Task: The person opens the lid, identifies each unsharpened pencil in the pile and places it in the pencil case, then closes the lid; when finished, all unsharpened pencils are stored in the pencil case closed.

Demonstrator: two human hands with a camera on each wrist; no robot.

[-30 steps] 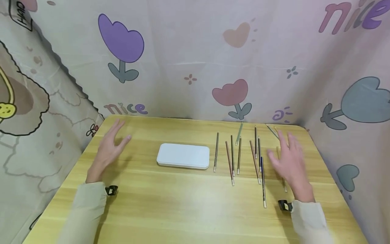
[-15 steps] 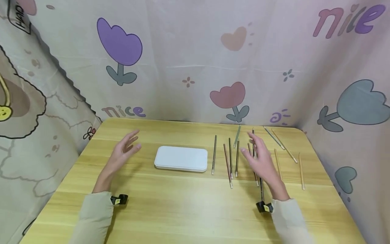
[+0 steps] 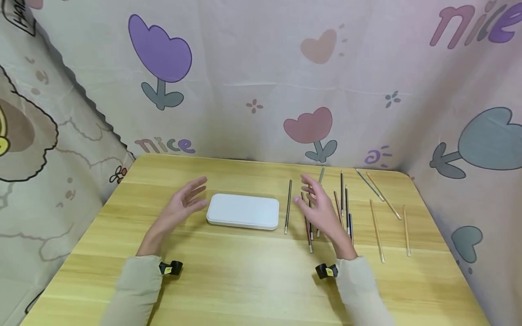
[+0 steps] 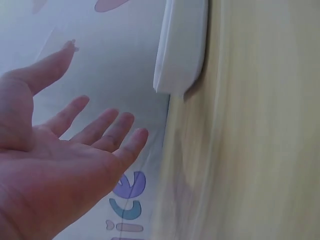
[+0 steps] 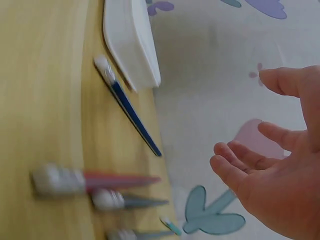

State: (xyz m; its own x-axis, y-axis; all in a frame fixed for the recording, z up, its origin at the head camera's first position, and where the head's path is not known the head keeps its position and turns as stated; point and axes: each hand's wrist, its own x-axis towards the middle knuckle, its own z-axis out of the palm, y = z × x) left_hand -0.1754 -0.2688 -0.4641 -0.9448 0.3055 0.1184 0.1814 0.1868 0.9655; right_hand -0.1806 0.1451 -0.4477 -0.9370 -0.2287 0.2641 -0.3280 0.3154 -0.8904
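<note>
Hovering above the worktop (image 3: 244,283), the fingers of both hands are spread and slightly bent, each thumb standing well away from the rest. The left hand (image 3: 181,207) turns its palm inward, its fingertips just beside the left end of the white pencil case (image 3: 243,211) but apart from it. The right hand (image 3: 323,213) faces it across the case, its fingers in the air over the nearest pencils.

The pencil case lies flat with its lid on, a little left of the worktop's middle and closer to the far edge than to the near one. Just beside its right end lies a dark pencil (image 3: 288,206). Under the right hand are a red-brown pencil (image 3: 307,231) and two black pencils (image 3: 311,228) (partly hidden by the hand). Near the far edge, a green pencil (image 3: 322,173) shows behind the fingertips.

Right of that hand lie another reddish pencil (image 3: 337,203), a pair of slim black ones (image 3: 342,192) and a blue-tipped pencil (image 3: 350,222). Toward the far right corner, a grey-green pencil (image 3: 370,184) slants close to a yellow pencil (image 3: 384,196); two further yellow ones (image 3: 377,232) lie nearer the right edge.

Black wrist cameras (image 3: 171,268) sit at both pale cuffs (image 3: 142,271). Behind the far edge hangs a curtain (image 3: 236,54) printed with tulips.
</note>
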